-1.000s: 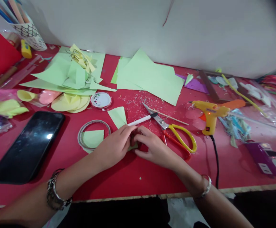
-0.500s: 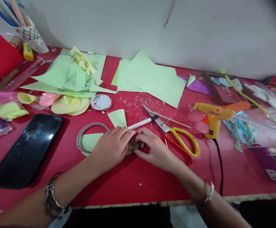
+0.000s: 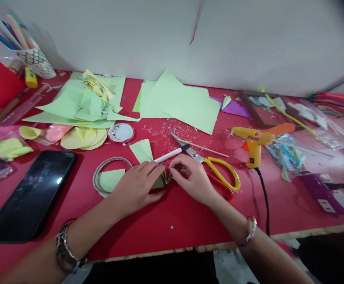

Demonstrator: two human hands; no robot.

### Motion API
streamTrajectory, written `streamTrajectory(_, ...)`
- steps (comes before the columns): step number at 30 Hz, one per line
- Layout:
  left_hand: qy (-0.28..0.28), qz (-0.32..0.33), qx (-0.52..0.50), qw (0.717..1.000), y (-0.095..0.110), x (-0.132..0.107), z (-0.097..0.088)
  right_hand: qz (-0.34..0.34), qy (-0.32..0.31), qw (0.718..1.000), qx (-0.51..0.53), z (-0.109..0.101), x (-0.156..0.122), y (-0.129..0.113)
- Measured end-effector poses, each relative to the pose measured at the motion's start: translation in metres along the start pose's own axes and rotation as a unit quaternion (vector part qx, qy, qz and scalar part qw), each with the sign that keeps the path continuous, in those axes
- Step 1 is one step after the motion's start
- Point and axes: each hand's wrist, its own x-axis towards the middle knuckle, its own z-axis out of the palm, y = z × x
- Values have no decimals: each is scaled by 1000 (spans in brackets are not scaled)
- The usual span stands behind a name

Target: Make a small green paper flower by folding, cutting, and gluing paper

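Both hands meet over a small piece of folded green paper with fan-like creases. My left hand bends over its left side, fingers closed on it and partly hiding it. At its right edge, my right hand pinches with thumb and fingertips. Just beyond the fingers lies a white marker with a black cap. A green paper piece rests behind my left hand. Left of that hand is a roll of tape with green paper inside and under it. Scissors with yellow and red handles lie beside my right hand.
A yellow glue gun with a lit light stands to the right, its black cord running frontward. A phone lies left. Green sheets, yellow paper circles, a wooden stick and paper scraps spread behind the hands.
My right hand has turned and its fingers have drawn together at the folded paper, which shows more now. My left thumb has moved out toward me. The view has shifted slightly.
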Motion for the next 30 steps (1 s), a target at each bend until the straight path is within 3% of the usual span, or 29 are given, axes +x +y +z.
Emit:
streamTrajectory(5,-7,-16,-8,1000,2,1,-3,-2,6,1000,9,0,2,1)
streamTrajectory(11,-13,-53,-46,997,0,1,-3,-44,-43,998,-33,-1,-1,2)
streamTrajectory(17,6,-69,-92,993,-1,0,0,-108,-170,978,-62,-3,-2,-4)
streamTrajectory(23,-7,-67,-10,998,0,1,-2,-104,-192,971,-95,-1,-1,-3)
streamTrajectory(30,-50,-10,83,995,0,1,-5,-100,-194,972,-89,0,2,-2)
